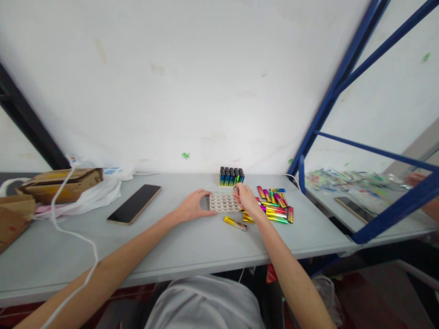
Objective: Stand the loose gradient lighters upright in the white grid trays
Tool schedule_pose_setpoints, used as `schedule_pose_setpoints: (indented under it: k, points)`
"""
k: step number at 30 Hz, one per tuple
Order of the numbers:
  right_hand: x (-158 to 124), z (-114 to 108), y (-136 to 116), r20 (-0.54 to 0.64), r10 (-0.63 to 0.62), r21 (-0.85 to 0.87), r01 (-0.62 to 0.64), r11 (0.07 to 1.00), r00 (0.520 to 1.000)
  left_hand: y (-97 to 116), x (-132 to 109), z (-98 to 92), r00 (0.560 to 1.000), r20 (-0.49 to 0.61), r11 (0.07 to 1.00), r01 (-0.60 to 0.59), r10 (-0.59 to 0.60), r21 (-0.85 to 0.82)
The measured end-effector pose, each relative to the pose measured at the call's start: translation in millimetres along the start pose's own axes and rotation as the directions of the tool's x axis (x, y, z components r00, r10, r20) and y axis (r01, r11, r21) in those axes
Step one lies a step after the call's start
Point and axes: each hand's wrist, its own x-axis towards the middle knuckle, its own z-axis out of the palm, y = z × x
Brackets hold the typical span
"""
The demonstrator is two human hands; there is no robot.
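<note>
Left hand [194, 204] sat centre frame, palm down on the grey table [192, 246], fingers curled over the left edge of the white tray [222, 202] and clamping it. Couldn't tell where the thumb was. The tray lay flat, just right of that hand, with its grid of round sockets showing empty.

Right hand [245, 197] was at the tray's upper right corner, fingertips pressed together in a pinch on one lighter [236, 188]. That lighter was at the tray's far edge. It was too small to tell whether it was touching a socket or which way it tilted.

Loose lighters [276, 205] lay in a flat pile just right of the right hand, metallic red, green and yellow, mostly side by side. One yellow lighter [235, 223] lay apart from the pile, below the tray and near the right wrist.

A full block of dark-capped lighters [231, 176] stood upright just above the tray, against the white wall.

Left of centre, a dark phone [134, 204] lay face up, well apart from the left hand. Further left were a white plastic bag [92, 194] and a cardboard box [58, 183] beside it. A white cable [73, 235] ran from the box area down across the left forearm.

On the right side of the frame, a blue steel frame [343, 77] ran diagonally. Behind it sat a second table with another phone [353, 208], and a co-worker's hand [416, 178] showed at the far right edge.
</note>
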Motion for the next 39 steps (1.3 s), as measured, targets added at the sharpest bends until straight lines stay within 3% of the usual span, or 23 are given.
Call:
schedule_pose_setpoints:
  k: [3,6,10,14,20,27,34,36,39]
  points:
    - [5.0,-0.6,6.0,0.016,-0.012,-0.009,0.012,1.0,1.0,1.3,0.2,-0.1,1.0,0.0,1.0,0.003,-0.003,-0.009]
    - [9.5,-1.1,12.6,0.029,-0.151,-0.038,0.152,0.988,0.988,3.4,0.4,-0.8,1.0,-0.014,1.0,-0.005,0.004,-0.029]
    - [10.6,-0.7,15.6,0.068,-0.396,-0.135,0.402,0.906,0.916,6.2,-0.1,-2.4,0.999,-0.043,0.997,-0.014,0.011,-0.074]
    - [7.0,1.0,13.1,0.107,-0.494,-0.154,0.506,0.849,0.863,8.5,-0.4,-3.6,0.997,-0.062,0.993,-0.046,0.039,-0.106]
    - [1.3,2.5,7.7,0.081,-0.533,-0.2,0.538,0.819,0.842,11.2,-0.2,-3.7,0.994,-0.075,0.983,-0.097,0.086,-0.159]
    - [-3.1,3.0,1.6,0.192,-0.484,-0.264,0.52,0.812,0.854,17.0,-1.6,-4.4,0.996,-0.044,0.981,-0.087,0.081,-0.174]
    - [1.0,-3.2,1.7,0.164,-0.559,-0.411,0.571,0.711,0.813,6.4,1.3,-3.6,0.999,-0.02,0.992,-0.053,0.051,-0.113]
    - [4.4,-14.4,4.6,0.138,-0.519,-0.482,0.515,0.708,0.843,3.4,2.5,-7.4,0.998,-0.022,0.996,-0.052,0.051,-0.068]
    - [9.8,-35.5,11.4,0.063,-0.387,-0.695,0.319,0.645,0.92,0.2,4.0,-13.4,0.998,-0.01,0.998,-0.056,0.056,-0.005]
